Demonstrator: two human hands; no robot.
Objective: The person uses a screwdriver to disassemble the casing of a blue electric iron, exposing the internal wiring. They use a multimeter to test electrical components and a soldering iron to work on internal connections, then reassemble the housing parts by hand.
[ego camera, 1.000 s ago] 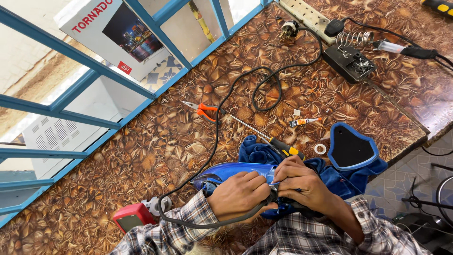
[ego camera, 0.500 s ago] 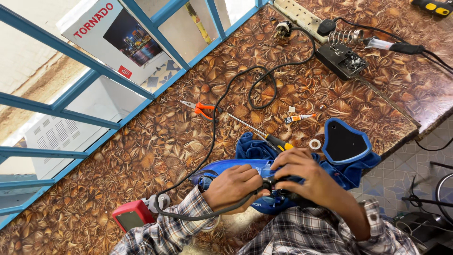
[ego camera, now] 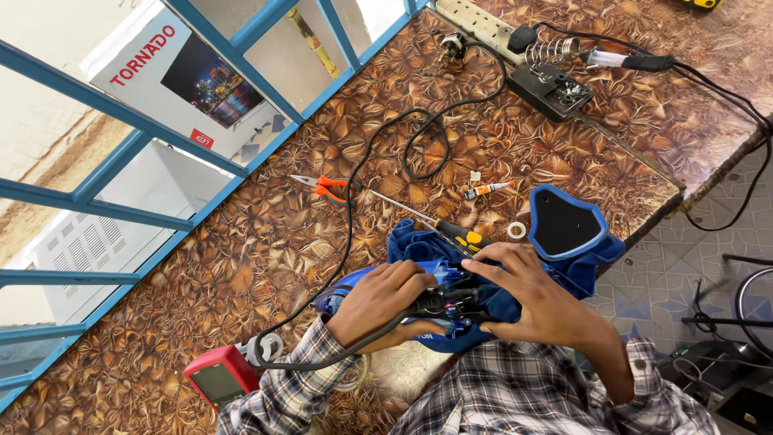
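My left hand (ego camera: 385, 300) grips the left side of a blue appliance body (ego camera: 378, 278) lying on a blue cloth (ego camera: 415, 242). My right hand (ego camera: 531, 292) clasps its right side, with fingers over an opened area of dark wiring (ego camera: 447, 302). A black cable (ego camera: 354, 205) runs from the appliance across the countertop. A blue and black cover plate (ego camera: 565, 223) lies just beyond my right hand. A yellow and black screwdriver (ego camera: 443, 229) rests on the cloth by my fingertips.
Orange-handled pliers (ego camera: 330, 187), a small tube (ego camera: 487, 190) and a white tape roll (ego camera: 516, 230) lie on the brown patterned countertop (ego camera: 201, 290). A red meter (ego camera: 219, 375) sits near my left sleeve. A soldering iron stand (ego camera: 555, 80) and a power strip (ego camera: 475, 18) are at the far side. A blue window frame (ego camera: 121, 121) runs along the left.
Both hands stay clasped on the blue appliance, shifting their grip only slightly. The view has drifted a little; nothing on the counter moved.
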